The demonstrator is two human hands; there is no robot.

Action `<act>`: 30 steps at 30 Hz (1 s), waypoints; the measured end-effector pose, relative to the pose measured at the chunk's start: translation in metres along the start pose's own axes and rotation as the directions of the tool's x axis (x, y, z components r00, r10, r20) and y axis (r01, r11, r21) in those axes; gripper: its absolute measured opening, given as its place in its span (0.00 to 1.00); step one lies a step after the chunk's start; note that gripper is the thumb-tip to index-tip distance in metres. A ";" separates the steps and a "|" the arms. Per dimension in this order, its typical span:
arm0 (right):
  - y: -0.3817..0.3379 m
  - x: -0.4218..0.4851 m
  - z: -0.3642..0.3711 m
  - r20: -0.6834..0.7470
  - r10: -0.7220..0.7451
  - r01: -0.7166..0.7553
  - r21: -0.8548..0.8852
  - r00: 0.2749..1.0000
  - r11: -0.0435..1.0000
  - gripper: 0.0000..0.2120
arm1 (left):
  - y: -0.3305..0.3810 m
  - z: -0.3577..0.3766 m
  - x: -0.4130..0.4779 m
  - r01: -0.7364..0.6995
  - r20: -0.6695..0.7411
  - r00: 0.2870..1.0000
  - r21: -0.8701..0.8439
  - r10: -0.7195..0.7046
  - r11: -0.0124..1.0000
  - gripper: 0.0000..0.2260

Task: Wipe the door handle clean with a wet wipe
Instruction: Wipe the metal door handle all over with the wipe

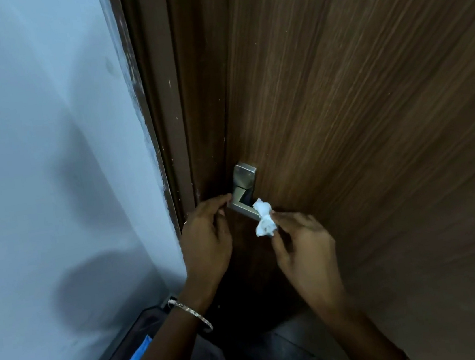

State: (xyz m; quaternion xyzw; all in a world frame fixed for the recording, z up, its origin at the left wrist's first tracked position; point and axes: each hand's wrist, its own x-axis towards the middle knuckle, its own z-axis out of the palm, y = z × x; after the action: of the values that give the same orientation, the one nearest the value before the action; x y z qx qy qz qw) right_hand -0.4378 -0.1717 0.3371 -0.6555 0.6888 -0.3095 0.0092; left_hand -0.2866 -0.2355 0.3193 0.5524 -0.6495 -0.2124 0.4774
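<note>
Head view: the door handle (243,201), a rigid metal lever, sits just below centre. The left hand (206,238), at its 8 o'clock, pinches the lever's left end. The right hand (301,241), at 4 o'clock, pinches the wet wipe (264,218), soft, light, bunched; best gripped mid-wad

The handle (243,197), a brushed-metal lever on a rectangular plate, sits at the brown door's left edge, its lever running toward four o'clock, where the crumpled white wipe (264,218) is bunched against its lower right end.
</note>
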 end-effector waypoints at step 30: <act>-0.037 0.050 0.031 0.133 0.030 -0.009 -0.157 0.991 0.988 0.12 | -0.008 -0.006 0.000 -0.051 0.097 0.994 0.101 0.041 0.994 0.25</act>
State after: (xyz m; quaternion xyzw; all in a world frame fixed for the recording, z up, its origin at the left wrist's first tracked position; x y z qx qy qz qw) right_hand -0.3990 -0.2280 0.3481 -0.6668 0.7151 -0.2096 0.0077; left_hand -0.2779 -0.2363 0.3158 0.5504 -0.6941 -0.1933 0.4217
